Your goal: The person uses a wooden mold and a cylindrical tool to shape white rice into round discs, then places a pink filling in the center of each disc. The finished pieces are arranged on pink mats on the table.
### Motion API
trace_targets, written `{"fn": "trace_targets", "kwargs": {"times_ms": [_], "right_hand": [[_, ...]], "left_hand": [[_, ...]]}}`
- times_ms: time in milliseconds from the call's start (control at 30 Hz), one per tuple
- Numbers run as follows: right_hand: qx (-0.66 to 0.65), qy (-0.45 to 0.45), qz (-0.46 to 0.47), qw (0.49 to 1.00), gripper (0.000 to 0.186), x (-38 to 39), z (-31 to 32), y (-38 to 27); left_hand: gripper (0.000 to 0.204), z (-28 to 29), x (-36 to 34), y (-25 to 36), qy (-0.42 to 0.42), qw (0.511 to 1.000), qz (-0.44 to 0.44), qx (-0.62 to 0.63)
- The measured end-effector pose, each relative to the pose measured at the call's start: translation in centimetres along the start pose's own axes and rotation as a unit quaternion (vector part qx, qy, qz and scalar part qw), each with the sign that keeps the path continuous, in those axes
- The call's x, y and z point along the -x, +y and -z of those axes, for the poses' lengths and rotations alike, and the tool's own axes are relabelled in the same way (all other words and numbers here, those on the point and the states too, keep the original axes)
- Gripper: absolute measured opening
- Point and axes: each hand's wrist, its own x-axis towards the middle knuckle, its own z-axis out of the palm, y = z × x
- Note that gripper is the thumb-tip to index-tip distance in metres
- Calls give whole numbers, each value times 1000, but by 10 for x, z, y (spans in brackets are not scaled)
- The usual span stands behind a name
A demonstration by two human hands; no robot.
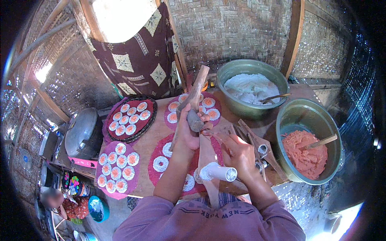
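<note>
My left hand [189, 130] is wrapped round a wooden plunger [196, 121], which has a long flat handle and a thick, dark round end. Close to that end, the stretched fingers of my right hand [237, 150] reach left, thumb apart, with nothing visible in them. Below my hands a wooden paddle [210, 154] slopes toward my torso, bearing a white tube [219, 172] with white paste at its mouth. Under my forearms lies a dark pink round mat [155, 154] with white dough rings [161, 164], partly hidden by my left arm and the paddle.
Three other mats carry white rounds with orange centres: a pink mat [98, 172], a dark-rimmed one [138, 136] and a far one [177, 124]. Right stand a green basin [227, 96] of white dough and another basin [339, 160] of orange paste. A person [76, 207] is at lower left.
</note>
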Motion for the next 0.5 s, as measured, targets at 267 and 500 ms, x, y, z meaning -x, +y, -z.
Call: {"fn": "trace_targets", "kwargs": {"times_ms": [267, 500], "right_hand": [[1, 1, 20, 1000, 42, 0, -2, 3], [-6, -31, -2, 999, 39, -2, -2, -1]], "left_hand": [[44, -3, -1, -2, -3, 1000, -5, -5], [45, -4, -1, -2, 9, 1000, -12, -23]]}}
